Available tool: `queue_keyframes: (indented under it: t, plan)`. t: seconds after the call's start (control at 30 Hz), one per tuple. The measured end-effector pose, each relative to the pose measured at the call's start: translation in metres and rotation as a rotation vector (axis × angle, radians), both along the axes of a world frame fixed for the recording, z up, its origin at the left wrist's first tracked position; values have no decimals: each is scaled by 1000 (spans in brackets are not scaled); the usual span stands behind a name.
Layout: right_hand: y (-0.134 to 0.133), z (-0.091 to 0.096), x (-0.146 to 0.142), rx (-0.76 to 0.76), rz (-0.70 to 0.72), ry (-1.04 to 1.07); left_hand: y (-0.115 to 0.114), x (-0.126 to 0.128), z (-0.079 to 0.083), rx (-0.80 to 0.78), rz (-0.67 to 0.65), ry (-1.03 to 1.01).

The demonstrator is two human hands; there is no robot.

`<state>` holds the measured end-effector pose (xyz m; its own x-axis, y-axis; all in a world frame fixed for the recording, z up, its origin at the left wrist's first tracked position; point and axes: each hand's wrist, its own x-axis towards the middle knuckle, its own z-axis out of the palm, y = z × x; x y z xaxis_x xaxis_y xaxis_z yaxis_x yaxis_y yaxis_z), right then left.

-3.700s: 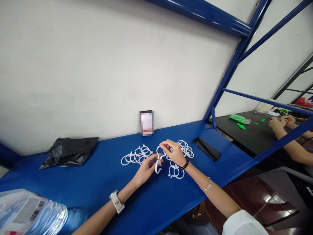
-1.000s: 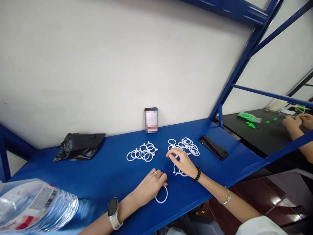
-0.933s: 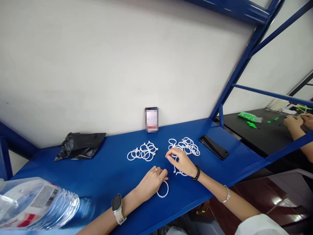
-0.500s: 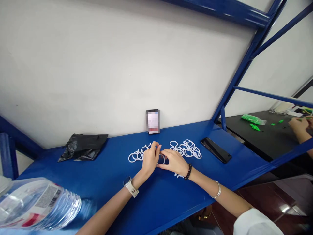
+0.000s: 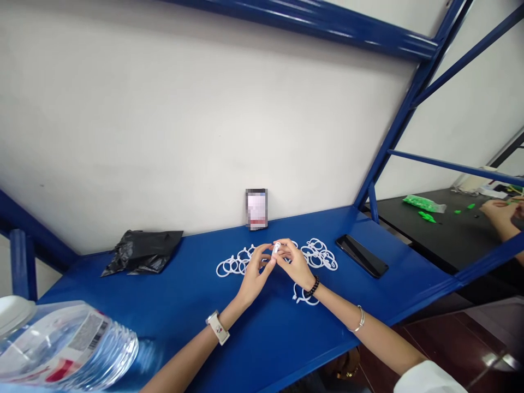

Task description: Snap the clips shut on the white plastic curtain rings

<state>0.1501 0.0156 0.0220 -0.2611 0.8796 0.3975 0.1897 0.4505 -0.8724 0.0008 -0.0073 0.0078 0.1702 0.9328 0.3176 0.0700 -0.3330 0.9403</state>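
Between the fingertips of my left hand (image 5: 256, 274) and my right hand (image 5: 295, 265) is a white plastic ring (image 5: 276, 248), seen nearly edge-on. Both hands pinch it just above the blue table (image 5: 262, 333). To the left of my left hand lies a row of white rings (image 5: 229, 266) with small knobs, overlapping one another. Behind and right of my right hand is a looser pile of similar white rings (image 5: 320, 255). Under my right wrist, partly covered by it, lie white rings (image 5: 302, 297) apart from the pile.
A phone (image 5: 256, 210) leans on the wall, and a dark phone (image 5: 362, 255) lies at right. A black plastic bag (image 5: 143, 251) and a big water bottle (image 5: 69, 344) are at left. Beyond the blue frame, another person's hands (image 5: 501, 213) are near green pieces (image 5: 423, 203).
The ring between my hands has turned from showing its round opening to nearly edge-on. My right hand has risen and tilted, uncovering more of the rings below its wrist.
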Motion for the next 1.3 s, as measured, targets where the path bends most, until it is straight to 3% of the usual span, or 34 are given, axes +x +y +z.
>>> queue_keyframes:
  t: [0.37,0.77,1.03,1.1,1.17,1.3]
  plan:
    - [2,-9,0,-93,57,103,8,-3,-10,-78,-67,-60]
    - [0,-8,2,-205,182,175,1,-3,-5,189,126,157]
    - [-3,-2,-2,-208,189,178,0,-1,-9,226,202,180]
    - [1,3,4,-164,131,166,1,-2,-11,256,287,196]
    - [10,8,16,-62,-18,115,4,-4,-14,319,406,264]
    - [35,9,47,160,-295,-231,9,-11,-18,395,544,499]
